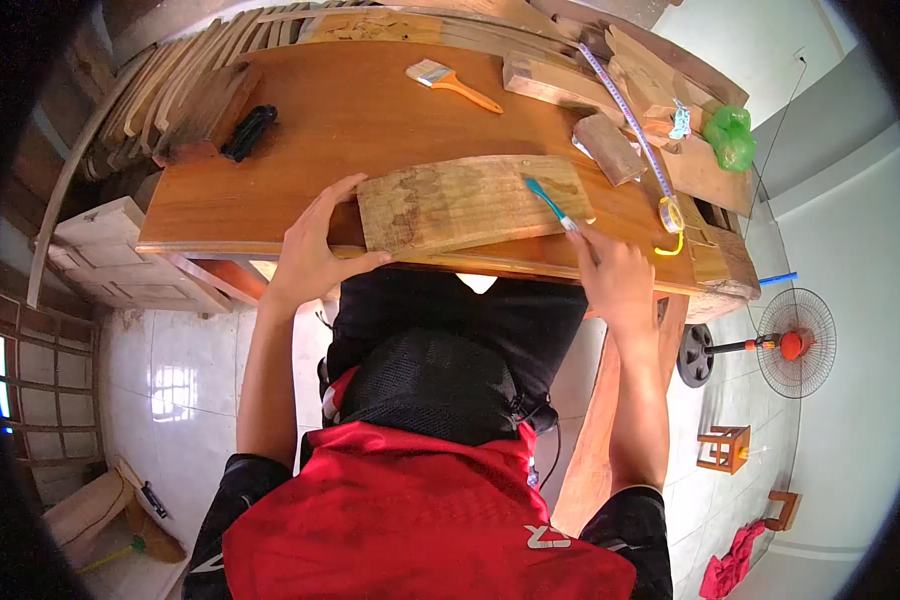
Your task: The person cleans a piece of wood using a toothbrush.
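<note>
A wooden board point(450, 205) with dark stains lies at the near edge of the brown table. My left hand point(320, 245) grips its left end, fingers along the end and thumb at the near edge. In my right hand point(615, 275) is a slim teal-and-white tool point(547, 202), shaped like a toothbrush, pinched at its near end. The tool slants up and left, its teal tip over the right part of the board's face.
A paintbrush point(455, 85) lies at the table's back. A black object point(249, 132) rests beside a wood block point(205, 112) at left. On the right are a small block point(610, 148), a tape measure point(670, 213) and a green bag point(730, 138). A fan point(795, 343) stands beyond.
</note>
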Demonstrator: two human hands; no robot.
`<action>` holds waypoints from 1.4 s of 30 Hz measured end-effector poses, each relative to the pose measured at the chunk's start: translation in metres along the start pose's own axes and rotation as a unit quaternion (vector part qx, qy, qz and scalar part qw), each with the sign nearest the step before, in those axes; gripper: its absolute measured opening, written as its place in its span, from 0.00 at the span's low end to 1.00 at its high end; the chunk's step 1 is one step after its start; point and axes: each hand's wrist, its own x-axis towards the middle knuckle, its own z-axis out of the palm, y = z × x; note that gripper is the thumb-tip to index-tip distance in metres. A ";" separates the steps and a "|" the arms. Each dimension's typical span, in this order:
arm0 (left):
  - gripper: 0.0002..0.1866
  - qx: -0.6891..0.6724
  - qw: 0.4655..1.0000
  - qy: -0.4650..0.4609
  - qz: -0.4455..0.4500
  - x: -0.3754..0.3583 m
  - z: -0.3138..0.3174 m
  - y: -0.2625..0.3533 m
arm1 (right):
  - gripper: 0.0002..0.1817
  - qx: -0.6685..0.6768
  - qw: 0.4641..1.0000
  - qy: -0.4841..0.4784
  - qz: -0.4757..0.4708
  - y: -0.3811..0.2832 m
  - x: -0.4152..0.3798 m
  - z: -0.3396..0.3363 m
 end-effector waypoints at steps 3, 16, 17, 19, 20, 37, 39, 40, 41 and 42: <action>0.53 -0.008 1.000 -0.006 -0.009 -0.003 -0.001 0.002 | 0.18 -0.040 0.998 0.027 0.049 0.018 0.034 0.010; 0.52 -0.003 1.000 0.004 0.002 0.003 -0.007 0.005 | 0.20 -0.021 0.998 -0.020 -0.057 -0.032 0.024 0.012; 0.52 -0.005 1.000 -0.002 0.000 -0.002 -0.004 0.006 | 0.19 0.075 0.991 0.017 -0.112 -0.046 0.014 0.013; 0.52 -0.002 1.000 0.003 -0.009 -0.001 -0.004 0.008 | 0.17 0.033 0.997 -0.042 -0.049 -0.045 0.025 0.005; 0.52 -0.001 1.000 0.005 -0.016 -0.004 -0.003 0.010 | 0.17 -0.001 0.998 -0.047 -0.034 -0.046 0.029 0.007; 0.54 0.006 1.000 0.008 0.003 -0.006 -0.002 0.004 | 0.16 0.081 0.985 -0.040 -0.146 -0.110 0.050 0.018; 0.54 0.012 1.000 0.013 0.012 -0.001 -0.005 0.004 | 0.17 0.084 0.979 -0.073 -0.172 -0.120 0.041 0.016; 0.54 0.015 1.000 0.014 0.015 0.000 -0.006 0.004 | 0.17 0.122 0.967 -0.071 -0.211 -0.126 0.031 0.015; 0.54 0.016 1.000 0.010 0.015 -0.003 -0.004 0.004 | 0.18 0.160 0.953 -0.074 -0.246 -0.128 0.023 0.016; 0.55 0.007 1.000 0.009 0.010 -0.004 -0.004 0.004 | 0.18 0.118 0.963 -0.055 -0.237 -0.124 0.026 0.021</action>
